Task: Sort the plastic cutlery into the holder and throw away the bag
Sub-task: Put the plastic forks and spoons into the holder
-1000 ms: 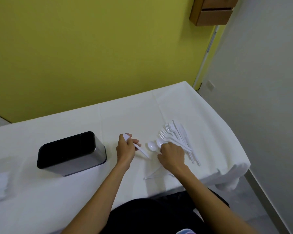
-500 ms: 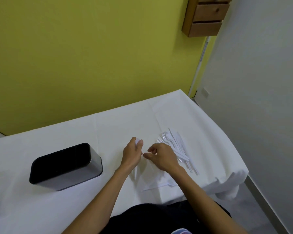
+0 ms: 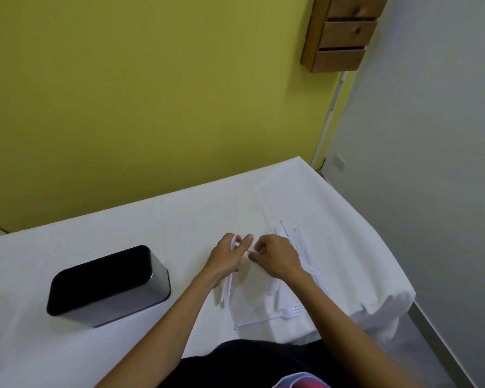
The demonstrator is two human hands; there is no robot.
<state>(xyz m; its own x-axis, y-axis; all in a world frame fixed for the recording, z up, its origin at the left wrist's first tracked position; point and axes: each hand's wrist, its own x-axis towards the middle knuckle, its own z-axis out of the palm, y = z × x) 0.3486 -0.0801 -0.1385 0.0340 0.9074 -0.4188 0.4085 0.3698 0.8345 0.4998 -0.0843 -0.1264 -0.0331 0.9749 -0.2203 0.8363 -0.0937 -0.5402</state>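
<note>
The spoons (image 3: pixel 228 289) are now a small bunch in the left hand (image 3: pixel 226 257), just right of the holder (image 3: pixel 107 287), with their handles hanging below the palm toward the surface (image 3: pixel 193 214). A second ago that hand held a single piece while the right hand (image 3: pixel 279 257) lay on loose spoons farther from the holder. The two hands have since come together, and the loose spoons are gone from that spot. This suggests one kind is being gathered before a trip to the holder, whose dark inside shows nothing I can make out. The left fingers (image 3: pixel 247 239) curl around the bunch. The right hand's fingers are curled too, thumb and forefinger pinching the top of the same bunch. Both wrists sit low over the surface, forearms angling in. The pile of forks (image 3: pixel 296 242) lies beyond the right hand, farthest from the holder, and a lone fork (image 3: pixel 290 311) lies near the front edge. The bag is not clearly in view.
</note>
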